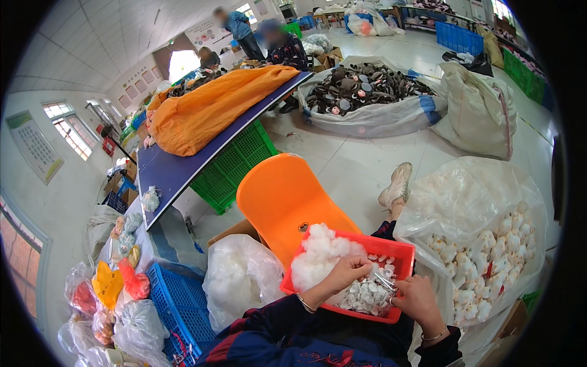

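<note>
A red plastic tray [351, 312] rests on my lap. White fluffy stuffing [321, 252] fills its left side, and small white pieces [367, 298] lie in a heap on the right. Over the tray, my left hand [345, 273] has thumb and fingertips pinched together; whatever is between them is too small to make out. My right hand [417, 300] is closed round a slim silver scissor-like tool [384, 281], its tip pointing up and left toward my left fingertips. Whether the tool is scissors or forceps cannot be told.
An orange chair [284, 196] stands ahead, beside a blue-topped table [226, 113] bearing an orange sack [208, 107]. Right of me is a clear bag [483, 189] of small white plush pieces. Left are a bag of stuffing [235, 269] and a blue crate [180, 306]. People [284, 49] work farther off.
</note>
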{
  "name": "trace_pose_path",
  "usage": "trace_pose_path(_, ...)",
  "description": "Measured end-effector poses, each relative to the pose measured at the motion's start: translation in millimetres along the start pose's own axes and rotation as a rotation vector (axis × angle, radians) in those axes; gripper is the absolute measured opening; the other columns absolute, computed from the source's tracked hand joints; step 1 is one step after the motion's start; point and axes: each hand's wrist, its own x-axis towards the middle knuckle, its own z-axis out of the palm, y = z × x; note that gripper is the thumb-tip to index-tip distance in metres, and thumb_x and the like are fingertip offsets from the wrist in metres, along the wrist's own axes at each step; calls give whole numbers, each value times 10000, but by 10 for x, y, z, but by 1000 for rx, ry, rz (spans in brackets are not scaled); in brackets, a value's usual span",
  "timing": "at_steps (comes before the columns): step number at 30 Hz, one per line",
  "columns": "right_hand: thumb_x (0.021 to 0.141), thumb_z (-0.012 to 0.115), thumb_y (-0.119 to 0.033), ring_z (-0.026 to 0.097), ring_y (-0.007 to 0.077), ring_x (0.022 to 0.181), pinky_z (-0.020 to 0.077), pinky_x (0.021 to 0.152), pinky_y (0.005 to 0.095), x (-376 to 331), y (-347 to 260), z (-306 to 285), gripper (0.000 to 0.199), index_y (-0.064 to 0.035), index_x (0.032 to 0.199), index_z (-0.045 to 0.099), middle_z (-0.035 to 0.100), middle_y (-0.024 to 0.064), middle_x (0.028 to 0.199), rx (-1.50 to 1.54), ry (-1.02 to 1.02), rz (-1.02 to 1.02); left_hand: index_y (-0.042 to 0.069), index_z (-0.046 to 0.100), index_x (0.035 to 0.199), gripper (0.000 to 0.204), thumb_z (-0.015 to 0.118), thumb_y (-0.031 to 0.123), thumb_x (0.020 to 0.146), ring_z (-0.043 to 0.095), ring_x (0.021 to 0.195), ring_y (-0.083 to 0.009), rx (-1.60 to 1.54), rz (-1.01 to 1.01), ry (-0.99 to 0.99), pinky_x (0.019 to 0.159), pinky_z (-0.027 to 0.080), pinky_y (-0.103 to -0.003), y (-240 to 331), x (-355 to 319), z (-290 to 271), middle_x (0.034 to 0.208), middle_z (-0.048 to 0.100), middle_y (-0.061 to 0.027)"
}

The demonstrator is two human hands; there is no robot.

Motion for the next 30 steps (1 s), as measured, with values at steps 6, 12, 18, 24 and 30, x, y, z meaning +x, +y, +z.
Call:
trace_pose_path(6, 632, 823, -301, 581, 339, 976, 445, 872, 451, -60, 223, -47, 454, -102, 1022, 699, 635, 105, 939, 102, 125, -40, 8, 701, 1081, 181, 652, 131, 959, 609, 823, -52, 249, 125, 115, 752, 512, -232, 40, 92, -100, 914, 690, 21)
trace_pose_path(12, 638, 840, -319, 520, 351, 1116, 417, 956, 442, 29, 45, -185, 582, -48, 1110, 633, 606, 133, 1094, 173, 160, -101, 16, 699, 1096, 190, 683, 49, 909, 587, 783, -28, 256, 240, 63, 698, 492, -210, 203, -140, -12, 882, 676, 26)
trace_pose_path(18, 660, 818, -271, 541, 288, 1036, 402, 861, 411, -53, 69, -96, 486, -85, 1090, 690, 623, 68, 1009, 163, 131, -31, 2, 704, 1133, 193, 655, 50, 952, 631, 759, -56, 81, 169, 115, 693, 508, -202, 269, -133, -38, 899, 711, -21)
trace_pose_path(24, 753, 763, -252, 591, 255, 971, 406, 840, 405, -38, 70, -90, 328, -109, 1044, 713, 652, 48, 934, 97, 86, -8, -21, 703, 1129, 195, 644, 77, 971, 648, 764, -77, 54, 127, 96, 724, 534, -218, 334, -138, -43, 923, 729, -55)
trace_pose_path(30, 749, 793, -266, 574, 255, 948, 389, 814, 394, 1, 53, -12, 362, -110, 1063, 702, 623, 56, 886, 142, 95, -61, -13, 711, 1123, 193, 640, 87, 973, 649, 750, -81, 198, 85, 17, 708, 539, -224, 455, -131, 0, 878, 713, -40)
